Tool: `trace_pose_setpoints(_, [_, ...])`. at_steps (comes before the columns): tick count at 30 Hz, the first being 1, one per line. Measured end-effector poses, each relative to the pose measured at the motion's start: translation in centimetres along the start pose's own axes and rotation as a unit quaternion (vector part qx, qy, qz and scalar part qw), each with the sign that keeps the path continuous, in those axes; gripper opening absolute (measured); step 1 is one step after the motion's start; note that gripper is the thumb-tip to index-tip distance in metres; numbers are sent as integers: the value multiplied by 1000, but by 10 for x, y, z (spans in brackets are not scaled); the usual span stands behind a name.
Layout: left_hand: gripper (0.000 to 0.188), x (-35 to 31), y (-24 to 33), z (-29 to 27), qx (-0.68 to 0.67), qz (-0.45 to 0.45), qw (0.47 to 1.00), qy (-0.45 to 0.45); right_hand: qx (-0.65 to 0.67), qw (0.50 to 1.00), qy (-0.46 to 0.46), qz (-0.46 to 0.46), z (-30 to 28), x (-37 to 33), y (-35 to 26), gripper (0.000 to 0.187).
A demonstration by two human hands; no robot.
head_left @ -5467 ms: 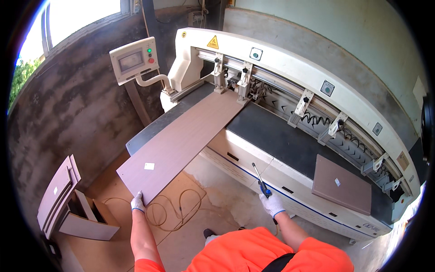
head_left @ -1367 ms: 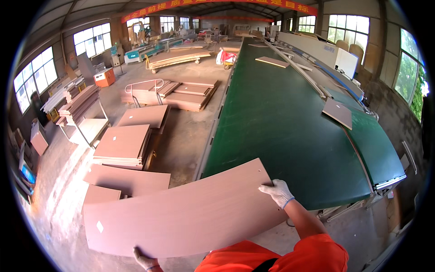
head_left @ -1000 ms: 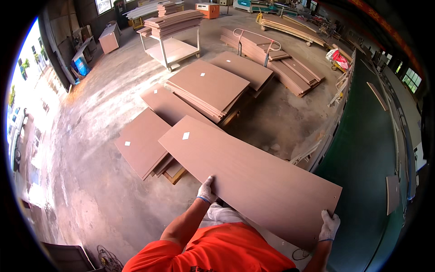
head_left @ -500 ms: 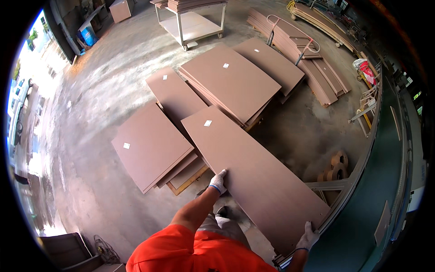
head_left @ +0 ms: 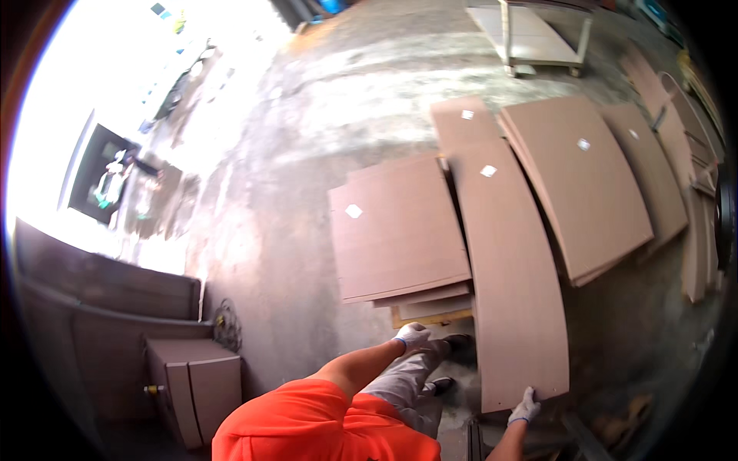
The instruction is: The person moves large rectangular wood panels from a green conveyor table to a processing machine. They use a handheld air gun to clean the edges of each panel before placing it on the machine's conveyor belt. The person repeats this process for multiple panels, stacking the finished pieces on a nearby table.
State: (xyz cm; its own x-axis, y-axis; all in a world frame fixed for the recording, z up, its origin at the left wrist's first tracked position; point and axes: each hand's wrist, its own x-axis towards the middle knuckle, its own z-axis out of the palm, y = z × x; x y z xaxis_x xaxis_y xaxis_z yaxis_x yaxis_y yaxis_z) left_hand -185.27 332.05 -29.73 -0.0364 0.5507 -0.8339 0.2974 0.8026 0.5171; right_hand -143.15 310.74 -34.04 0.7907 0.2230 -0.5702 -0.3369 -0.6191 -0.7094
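Note:
A long brown board (head_left: 511,253) with a white label near its far end lies against the other boards, its near end towards me. My right hand (head_left: 524,409), in a white knit glove, grips that near end at its corner, fingers on top. My gloved left hand (head_left: 413,336) is off the board, fingers curled in, with nothing visible in it. It hangs near the wooden pallet edge (head_left: 434,318) below a stack of wide brown boards (head_left: 400,230). The far end of the long board overlaps another narrow board (head_left: 463,125).
Right of the long board stands another stack of wide boards (head_left: 576,188), with a further board (head_left: 646,169) beyond. A white wheeled cart (head_left: 530,46) stands at the back. Brown boxy pieces (head_left: 196,384) and a coiled cable (head_left: 227,326) are at lower left.
My view has swung left. My left hand has let go of the long board's side and drawn away from it. The long board has come down onto the boards, my right hand still at its near end.

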Motion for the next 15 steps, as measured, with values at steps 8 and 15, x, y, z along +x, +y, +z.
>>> trace_pose_setpoints(8, [47,-58,-122,-173,211,-120,944,222,-2,995,-76,65,110,119,9,79])
trace_pose_setpoints(15, [50,-74,-151,-130,238,-125,956,120,-49,992,-119,8,116,139,11,62])
